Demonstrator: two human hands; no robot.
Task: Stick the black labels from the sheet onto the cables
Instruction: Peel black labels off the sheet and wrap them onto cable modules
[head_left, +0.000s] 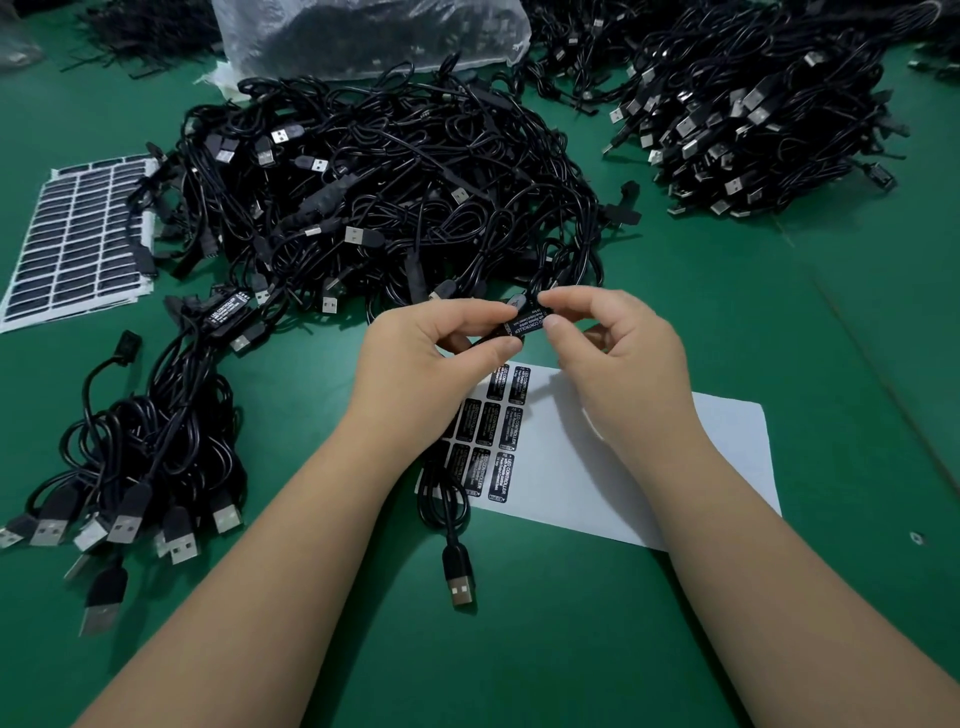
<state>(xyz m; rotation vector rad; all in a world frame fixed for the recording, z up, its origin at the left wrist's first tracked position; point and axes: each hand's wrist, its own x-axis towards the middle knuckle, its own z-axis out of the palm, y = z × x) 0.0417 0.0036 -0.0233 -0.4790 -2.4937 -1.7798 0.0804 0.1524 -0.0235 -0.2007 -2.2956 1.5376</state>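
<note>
Both hands meet above the centre of the green surface (571, 649). Left hand (415, 364) has fingers curled, thumb and fingertips pinching the left end of a small black controller block (511, 332) on a cable. Right hand (618, 358) pinches the block's right end between thumb and forefinger, remaining fingers loosely curled behind. A black label with white lettering lies on the block's upper face, between the two thumbs; whether it is fully pressed down cannot be told. The held cable's lead (444, 499) hangs below the left wrist, its USB plug (460, 584) resting on the surface at 6 o'clock. Label sheet (649, 467) lies flat beneath the hands, remaining black labels (493, 441) along its left part. Large tangle of cables (389, 182) at 12 o'clock; labelled bundle (156, 441) at 9 o'clock; another sheet (78, 234) at 10 o'clock.
</note>
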